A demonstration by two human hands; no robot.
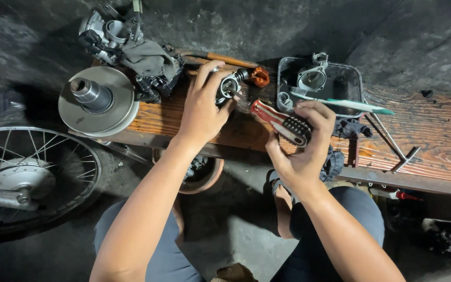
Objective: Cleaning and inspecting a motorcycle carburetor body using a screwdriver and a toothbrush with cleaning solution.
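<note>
A small round metal carburettor part (229,86) is clasped by the left hand (202,107); a red-handled screwdriver (280,121) is gripped by the right hand (301,143). The tip could be slipped off by a tilted push.

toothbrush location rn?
Head view, right of centre: the toothbrush lies across the front rim of the dark metal tray on the wooden bench, just above the right hand.

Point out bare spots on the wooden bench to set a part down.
Bare wooden bench lies right of the black tray, past the T-handle wrench. A smaller patch lies between the pulley disc and the left hand. The upper left is crowded by the engine parts; the right hand holds the screwdriver mid-bench.
</note>
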